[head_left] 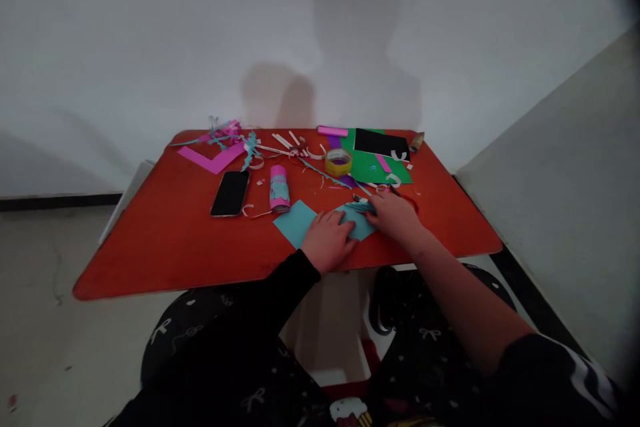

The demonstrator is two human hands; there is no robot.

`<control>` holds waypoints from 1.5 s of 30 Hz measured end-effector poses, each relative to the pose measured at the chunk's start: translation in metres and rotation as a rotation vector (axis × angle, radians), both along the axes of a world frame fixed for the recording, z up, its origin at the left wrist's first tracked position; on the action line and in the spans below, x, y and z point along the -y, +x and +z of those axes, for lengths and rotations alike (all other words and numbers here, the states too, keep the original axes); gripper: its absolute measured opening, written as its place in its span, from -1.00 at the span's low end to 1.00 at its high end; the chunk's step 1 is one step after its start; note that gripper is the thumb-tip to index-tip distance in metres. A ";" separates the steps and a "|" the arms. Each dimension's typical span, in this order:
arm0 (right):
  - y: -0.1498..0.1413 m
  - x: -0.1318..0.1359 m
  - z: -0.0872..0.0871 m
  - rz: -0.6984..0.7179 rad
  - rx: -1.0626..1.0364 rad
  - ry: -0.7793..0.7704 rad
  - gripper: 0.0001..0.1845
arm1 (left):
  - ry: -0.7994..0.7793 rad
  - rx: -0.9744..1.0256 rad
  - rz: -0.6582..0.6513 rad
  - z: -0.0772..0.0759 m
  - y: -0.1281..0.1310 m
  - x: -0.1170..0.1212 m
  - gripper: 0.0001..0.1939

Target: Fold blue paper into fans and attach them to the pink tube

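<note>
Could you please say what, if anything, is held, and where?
The right hand seems to pinch layered blue paper by its right end; the left hand rests on blue sheets.

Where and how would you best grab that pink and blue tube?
Probably around the middle of the tube, from above, with fingers on its two long sides. It appears to lie on its side, one round end towards the person, so its curved flanks face left and right. The phone lies to its left, with a gap between.
</note>
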State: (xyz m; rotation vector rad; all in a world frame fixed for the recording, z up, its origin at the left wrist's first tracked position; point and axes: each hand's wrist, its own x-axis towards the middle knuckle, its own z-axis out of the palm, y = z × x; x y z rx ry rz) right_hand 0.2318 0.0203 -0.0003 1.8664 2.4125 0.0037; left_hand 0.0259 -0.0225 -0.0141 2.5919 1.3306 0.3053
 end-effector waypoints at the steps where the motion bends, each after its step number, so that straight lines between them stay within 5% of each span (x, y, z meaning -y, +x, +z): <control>1: 0.001 -0.002 0.000 -0.005 -0.017 -0.021 -0.74 | 0.003 0.005 -0.001 -0.001 0.000 0.000 -0.66; 7: 0.006 -0.022 0.009 0.022 -0.118 -0.186 -0.65 | -0.005 0.140 0.018 -0.010 -0.001 -0.004 -0.68; 12: 0.007 -0.024 0.021 0.037 -0.317 -0.117 -0.70 | -0.040 0.695 0.309 -0.004 -0.005 -0.025 -0.46; 14: 0.003 -0.018 0.023 0.075 -0.520 -0.063 -0.75 | -0.281 0.948 0.424 -0.001 -0.008 -0.034 -0.47; 17: -0.007 -0.009 0.022 0.150 -0.717 -0.024 -0.74 | -0.603 1.089 0.405 0.003 -0.013 -0.040 -0.60; 23: -0.015 -0.004 0.021 0.183 -0.777 0.067 -0.74 | -0.413 1.027 0.430 0.009 -0.019 -0.038 -0.65; 29: -0.011 -0.002 0.024 0.206 -0.751 0.041 -0.76 | -0.434 1.045 0.428 0.009 -0.019 -0.036 -0.64; 35: -0.002 -0.002 0.023 0.202 -0.901 -0.257 -0.73 | -0.460 0.929 0.336 0.013 -0.018 -0.032 -0.64; 38: -0.006 0.000 0.027 0.182 -1.053 -0.277 -0.71 | -0.458 0.820 0.250 0.015 -0.016 -0.029 -0.63; 45: -0.021 0.001 0.032 0.320 -0.745 -0.207 -0.84 | -0.512 0.745 0.087 0.018 -0.015 -0.028 -0.61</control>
